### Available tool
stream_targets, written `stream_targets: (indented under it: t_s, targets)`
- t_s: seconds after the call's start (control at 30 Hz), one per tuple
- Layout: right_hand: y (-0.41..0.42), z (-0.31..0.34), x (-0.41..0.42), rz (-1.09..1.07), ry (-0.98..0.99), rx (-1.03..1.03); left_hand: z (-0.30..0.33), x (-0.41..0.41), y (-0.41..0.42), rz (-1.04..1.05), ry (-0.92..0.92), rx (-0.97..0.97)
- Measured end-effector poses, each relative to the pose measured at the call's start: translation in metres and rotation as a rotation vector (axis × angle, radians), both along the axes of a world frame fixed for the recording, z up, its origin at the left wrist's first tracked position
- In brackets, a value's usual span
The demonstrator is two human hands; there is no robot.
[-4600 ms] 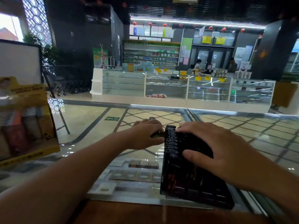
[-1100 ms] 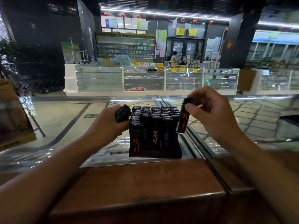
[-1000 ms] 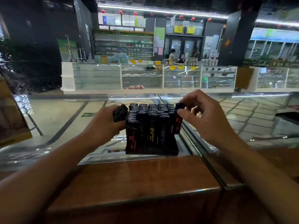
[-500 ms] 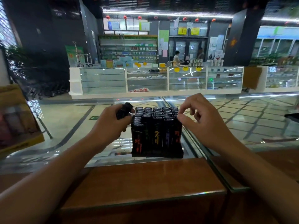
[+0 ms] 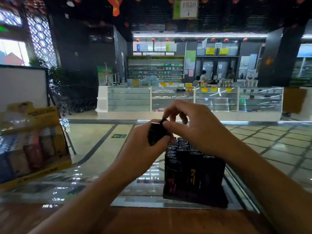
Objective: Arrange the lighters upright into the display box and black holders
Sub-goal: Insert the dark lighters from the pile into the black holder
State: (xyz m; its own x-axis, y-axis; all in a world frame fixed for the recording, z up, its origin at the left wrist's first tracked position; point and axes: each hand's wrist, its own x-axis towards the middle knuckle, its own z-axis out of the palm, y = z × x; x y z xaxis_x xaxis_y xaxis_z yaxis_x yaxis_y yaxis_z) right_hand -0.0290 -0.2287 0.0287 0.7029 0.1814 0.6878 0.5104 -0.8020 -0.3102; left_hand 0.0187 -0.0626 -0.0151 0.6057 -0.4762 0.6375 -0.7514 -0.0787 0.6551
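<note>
**Black holder nearly full, one lighter in hand**

Just right of centre in the frame, the black holder [image 5: 194, 198] stands on the glass counter [image 5: 84, 179], packed with upright black lighters [image 5: 190, 176]; too many and too dark to count. It looks close to done. Above its far edge, the left hand [image 5: 145, 147] is curled around one more lighter [image 5: 156, 134], and the right hand [image 5: 194, 127] pinches that lighter's top with thumb and forefinger. At the left edge stands one yellow display box [image 5: 33, 146], blurred, already holding coloured lighters; whether it has gaps I cannot tell.
</note>
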Motion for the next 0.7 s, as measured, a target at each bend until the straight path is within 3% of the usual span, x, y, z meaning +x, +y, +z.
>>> stream_targets:
  t_s: [0.13, 0.33, 0.43, 0.7]
  targets:
    - [-0.012, 0.001, -0.002, 0.044, 0.018, 0.078, 0.001, -0.001, -0.002, -0.012, 0.007, 0.002]
    - [-0.034, 0.002, -0.005, 0.161, 0.091, 0.542, -0.003, -0.001, 0.000, -0.055, 0.120, -0.158]
    - [-0.034, 0.005, -0.007, 0.154, -0.008, 0.572, -0.001, 0.002, 0.002, -0.060, 0.153, -0.228]
    - [-0.021, 0.001, -0.007, 0.181, -0.085, 0.607, -0.005, 0.002, -0.001, -0.084, 0.102, -0.151]
